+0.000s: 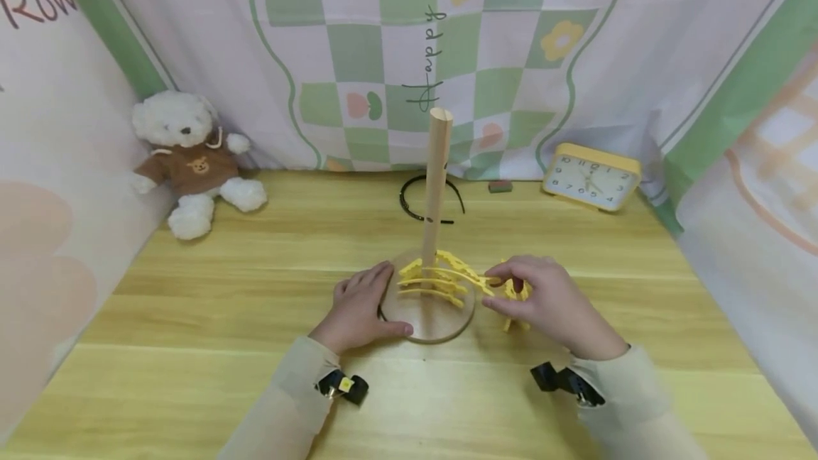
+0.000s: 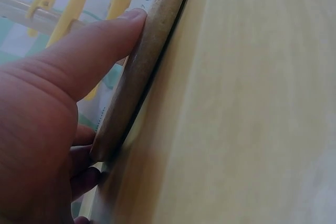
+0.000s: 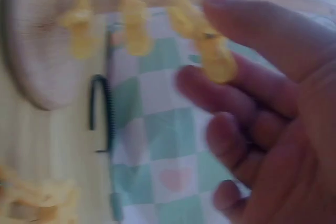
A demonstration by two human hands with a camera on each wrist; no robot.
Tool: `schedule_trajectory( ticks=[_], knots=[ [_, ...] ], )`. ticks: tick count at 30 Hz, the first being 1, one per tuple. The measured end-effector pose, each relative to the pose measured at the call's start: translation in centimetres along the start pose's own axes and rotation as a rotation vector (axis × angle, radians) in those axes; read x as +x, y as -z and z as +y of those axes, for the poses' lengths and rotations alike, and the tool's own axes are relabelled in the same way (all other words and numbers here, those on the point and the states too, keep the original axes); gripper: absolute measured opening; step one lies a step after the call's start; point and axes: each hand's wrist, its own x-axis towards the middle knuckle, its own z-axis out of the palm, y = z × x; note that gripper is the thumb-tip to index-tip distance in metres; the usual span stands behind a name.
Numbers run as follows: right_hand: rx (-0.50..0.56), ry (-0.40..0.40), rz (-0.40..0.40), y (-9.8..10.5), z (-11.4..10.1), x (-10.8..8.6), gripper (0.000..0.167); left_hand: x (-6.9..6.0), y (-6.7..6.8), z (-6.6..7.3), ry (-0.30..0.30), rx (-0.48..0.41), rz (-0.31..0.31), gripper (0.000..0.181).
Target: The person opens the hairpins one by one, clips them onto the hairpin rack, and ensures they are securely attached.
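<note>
A wooden stand has a round base [image 1: 429, 325] and a tall upright post [image 1: 437, 176]. Around the lower post sit several curved yellow plastic clips [image 1: 422, 280], one above another. My left hand [image 1: 361, 307] holds the base at its left rim, its thumb [image 2: 100, 45] on the upper face and the other fingers along the edge. At the right of the post, my right hand [image 1: 546, 297] has the end of the uppermost yellow clip [image 3: 218, 61] between thumb and fingers. That clip slants away from the others, and its contact with the fingertips is blurred.
More yellow clips [image 1: 516, 316] lie on the table, partly hidden under my right hand. Behind the stand is a black headband [image 1: 404, 197], with a small grey-brown block [image 1: 500, 187] beside it. A yellow clock [image 1: 591, 177] stands back right, a white plush bear [image 1: 192, 162] back left.
</note>
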Motion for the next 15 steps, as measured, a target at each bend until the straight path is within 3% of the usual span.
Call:
schedule_trajectory(
  ticks=[3,6,15],
  knots=[
    [0.014,-0.072,-0.107,1.3,-0.3,0.5,0.026,0.1,-0.2,0.1,-0.009,-0.002,0.001,0.115],
    [0.041,-0.125,-0.160,1.9,-0.5,0.6,0.027,0.2,-0.5,0.1,-0.023,-0.002,0.003,0.115],
    [0.110,-0.124,-0.142,1.1,0.1,0.9,0.025,-0.3,0.3,0.4,-0.006,-0.021,0.013,0.114]
  ],
)
